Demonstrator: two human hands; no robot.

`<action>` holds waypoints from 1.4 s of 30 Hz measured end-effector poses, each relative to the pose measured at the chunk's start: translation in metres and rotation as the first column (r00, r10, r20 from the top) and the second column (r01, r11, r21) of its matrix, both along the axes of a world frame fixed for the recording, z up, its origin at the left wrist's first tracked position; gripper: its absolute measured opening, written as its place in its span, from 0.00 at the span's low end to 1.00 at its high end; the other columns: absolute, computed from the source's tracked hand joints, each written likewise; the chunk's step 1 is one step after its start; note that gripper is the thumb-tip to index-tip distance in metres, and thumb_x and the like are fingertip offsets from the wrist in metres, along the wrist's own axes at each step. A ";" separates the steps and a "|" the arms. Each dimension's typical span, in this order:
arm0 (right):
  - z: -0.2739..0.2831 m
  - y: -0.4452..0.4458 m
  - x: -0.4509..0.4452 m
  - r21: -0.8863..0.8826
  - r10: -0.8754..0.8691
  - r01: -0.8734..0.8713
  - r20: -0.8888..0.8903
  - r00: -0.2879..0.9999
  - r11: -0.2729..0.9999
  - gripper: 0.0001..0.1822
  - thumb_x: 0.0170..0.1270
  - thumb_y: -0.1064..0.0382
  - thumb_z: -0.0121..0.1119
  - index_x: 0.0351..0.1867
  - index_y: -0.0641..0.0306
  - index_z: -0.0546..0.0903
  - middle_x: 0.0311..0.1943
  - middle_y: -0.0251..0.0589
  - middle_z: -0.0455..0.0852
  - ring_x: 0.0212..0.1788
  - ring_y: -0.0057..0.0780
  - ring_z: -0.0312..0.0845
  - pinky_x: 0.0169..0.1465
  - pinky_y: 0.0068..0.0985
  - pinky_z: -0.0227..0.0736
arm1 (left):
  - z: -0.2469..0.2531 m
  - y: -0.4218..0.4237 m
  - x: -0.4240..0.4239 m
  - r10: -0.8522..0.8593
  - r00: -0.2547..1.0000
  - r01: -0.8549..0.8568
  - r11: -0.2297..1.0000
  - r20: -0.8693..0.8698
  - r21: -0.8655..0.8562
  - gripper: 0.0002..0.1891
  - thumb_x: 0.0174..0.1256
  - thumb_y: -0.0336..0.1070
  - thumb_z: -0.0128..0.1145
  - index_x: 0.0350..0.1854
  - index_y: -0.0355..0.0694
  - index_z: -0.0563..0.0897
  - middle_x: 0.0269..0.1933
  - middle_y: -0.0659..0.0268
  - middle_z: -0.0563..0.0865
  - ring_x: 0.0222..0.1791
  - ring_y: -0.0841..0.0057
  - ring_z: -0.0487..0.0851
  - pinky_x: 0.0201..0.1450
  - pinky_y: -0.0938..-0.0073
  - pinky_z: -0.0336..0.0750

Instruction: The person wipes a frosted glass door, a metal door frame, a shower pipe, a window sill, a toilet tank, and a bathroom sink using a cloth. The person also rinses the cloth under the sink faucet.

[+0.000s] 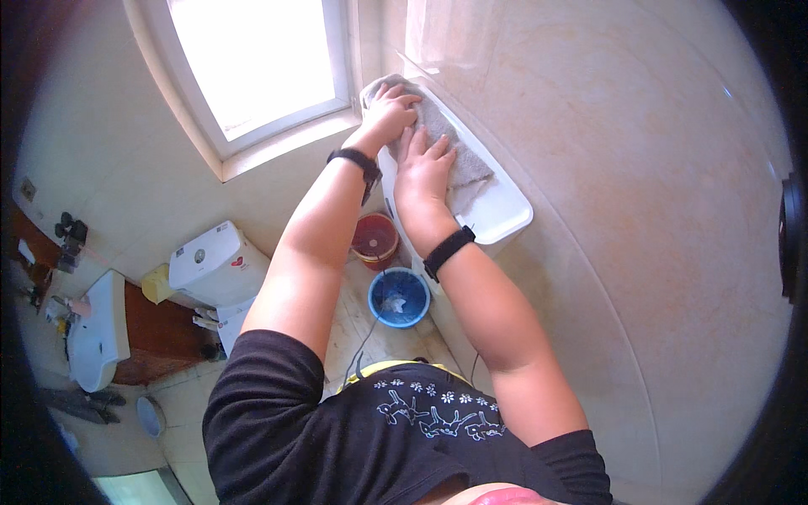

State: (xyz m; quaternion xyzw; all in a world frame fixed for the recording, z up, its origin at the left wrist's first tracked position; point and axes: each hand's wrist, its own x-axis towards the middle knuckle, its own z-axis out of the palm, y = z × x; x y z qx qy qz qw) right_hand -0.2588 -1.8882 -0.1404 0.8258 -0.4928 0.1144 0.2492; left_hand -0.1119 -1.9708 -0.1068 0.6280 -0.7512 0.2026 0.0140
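Before me a grey towel lies across the white top of a tall, narrow unit with rounded corners. My left hand presses palm-down on the towel's far end, fingers spread. Nearer to me, my right hand rests flat on the towel's left side, its fingers apart too. The towel bunches up at the far corner, and part of it is hidden under both hands. At the near end, a strip of the white top shows bare.
A bright window is at the upper left. Below stand a red bucket and a blue bucket with something pale inside. A toilet and a washbasin are on the left. A tiled wall borders the unit's right side.
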 end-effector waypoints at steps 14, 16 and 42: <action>-0.057 0.066 -0.143 -0.205 0.544 -0.519 0.502 0.672 0.830 0.27 0.70 0.59 0.52 0.70 0.57 0.69 0.77 0.59 0.49 0.77 0.66 0.44 0.75 0.61 0.39 | -0.180 0.113 -0.131 -0.449 0.312 0.033 0.886 -0.837 -0.463 0.41 0.77 0.51 0.43 0.79 0.48 0.32 0.79 0.48 0.31 0.79 0.53 0.37 0.80 0.57 0.37; -0.103 0.061 -0.157 -0.221 0.588 -0.599 0.610 0.531 0.770 0.27 0.72 0.56 0.50 0.71 0.58 0.66 0.77 0.66 0.42 0.77 0.70 0.36 0.74 0.64 0.35 | -0.213 0.127 -0.163 -0.397 0.317 0.004 0.909 -0.861 -0.417 0.40 0.78 0.51 0.40 0.79 0.44 0.32 0.80 0.50 0.29 0.80 0.55 0.32 0.80 0.60 0.34; -0.121 0.031 -0.011 -0.102 0.536 -0.698 0.722 0.438 0.708 0.36 0.67 0.67 0.56 0.73 0.73 0.55 0.67 0.74 0.64 0.69 0.67 0.63 0.71 0.49 0.59 | -0.159 -0.003 0.010 -0.389 0.316 -0.302 0.823 -0.865 -0.480 0.45 0.66 0.51 0.56 0.80 0.47 0.46 0.81 0.56 0.46 0.78 0.52 0.47 0.78 0.52 0.40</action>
